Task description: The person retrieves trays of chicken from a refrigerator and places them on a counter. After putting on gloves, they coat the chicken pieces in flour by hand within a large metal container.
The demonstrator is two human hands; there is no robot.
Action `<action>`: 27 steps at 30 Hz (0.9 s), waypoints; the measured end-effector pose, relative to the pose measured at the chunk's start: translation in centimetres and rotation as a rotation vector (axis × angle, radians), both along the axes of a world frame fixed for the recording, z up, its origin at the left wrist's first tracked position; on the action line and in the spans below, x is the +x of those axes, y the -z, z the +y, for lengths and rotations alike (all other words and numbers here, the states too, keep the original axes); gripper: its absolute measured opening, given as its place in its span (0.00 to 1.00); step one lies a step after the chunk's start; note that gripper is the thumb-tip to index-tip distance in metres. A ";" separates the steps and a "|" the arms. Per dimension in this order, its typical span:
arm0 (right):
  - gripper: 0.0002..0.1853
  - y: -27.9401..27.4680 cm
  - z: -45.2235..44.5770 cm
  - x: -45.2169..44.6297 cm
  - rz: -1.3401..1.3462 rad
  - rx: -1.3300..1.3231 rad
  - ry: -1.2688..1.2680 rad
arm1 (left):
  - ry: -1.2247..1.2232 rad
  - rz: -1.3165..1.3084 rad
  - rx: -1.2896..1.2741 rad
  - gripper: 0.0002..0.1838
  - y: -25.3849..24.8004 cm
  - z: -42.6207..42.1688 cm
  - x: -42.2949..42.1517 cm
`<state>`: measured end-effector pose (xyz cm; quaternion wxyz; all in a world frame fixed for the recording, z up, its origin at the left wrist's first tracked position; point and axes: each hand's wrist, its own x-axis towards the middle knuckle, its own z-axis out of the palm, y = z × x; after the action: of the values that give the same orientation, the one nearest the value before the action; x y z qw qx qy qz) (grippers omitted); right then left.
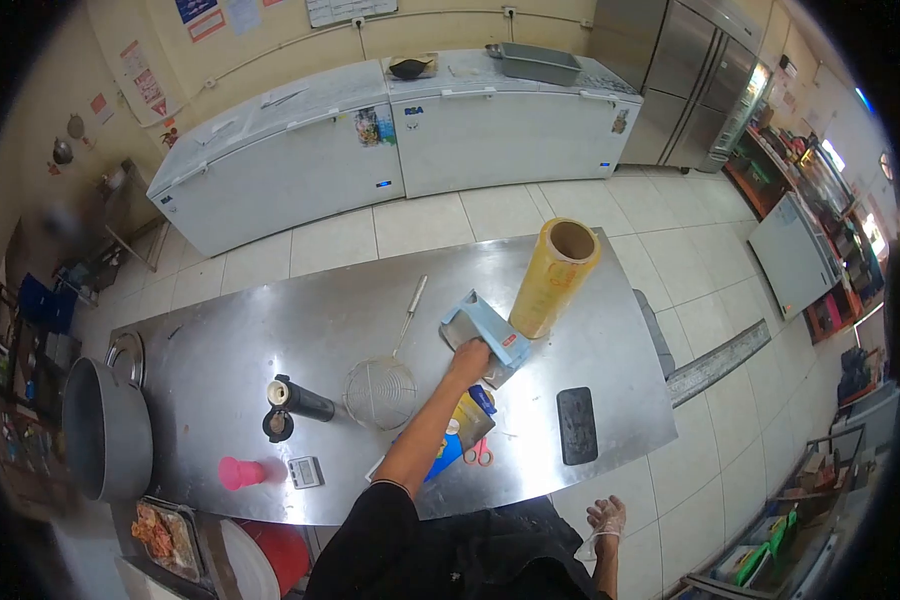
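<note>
My left hand (471,360) reaches across the steel table to a light blue box (487,325) with a grey panel. Its fingers look bunched at the box's edge, and what they hold is hidden. Just behind the box stands a large yellow roll of film (555,280) on a cardboard core. Off the table's front edge, my right hand (607,518) hangs with loosely curled fingers, holding nothing visible. Clear plastic, apparently a thin glove, covers it. Beneath my left forearm lie a blue and yellow packet (473,418) and pink-handled scissors (479,454).
A wire skimmer (380,392), black flask (305,400), pink cup (240,473), small scale (306,472) and dark phone-like slab (577,426) lie on the steel table (240,330). A big pot (108,430) stands left. White chest freezers (510,140) line the wall.
</note>
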<state>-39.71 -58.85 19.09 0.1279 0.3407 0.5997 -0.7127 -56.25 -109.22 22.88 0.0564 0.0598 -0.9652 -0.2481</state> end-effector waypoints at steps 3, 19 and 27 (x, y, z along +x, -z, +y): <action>0.29 0.1 0.1 0.6 -0.002 0.019 -0.020 | -0.037 0.021 0.150 0.11 -1.5 -0.4 0.4; 0.27 -1.8 -2.3 -1.6 0.073 0.007 -0.115 | -0.313 0.418 1.065 0.13 -8.1 -2.0 5.2; 0.20 -16.2 -14.1 -6.6 0.397 -0.224 -0.511 | -0.298 0.362 0.979 0.10 -13.4 2.8 10.7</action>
<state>-46.29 -72.93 35.34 0.2197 0.0177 0.5967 -0.7716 -45.51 -106.42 36.28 0.2220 0.1717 -0.6928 -0.6642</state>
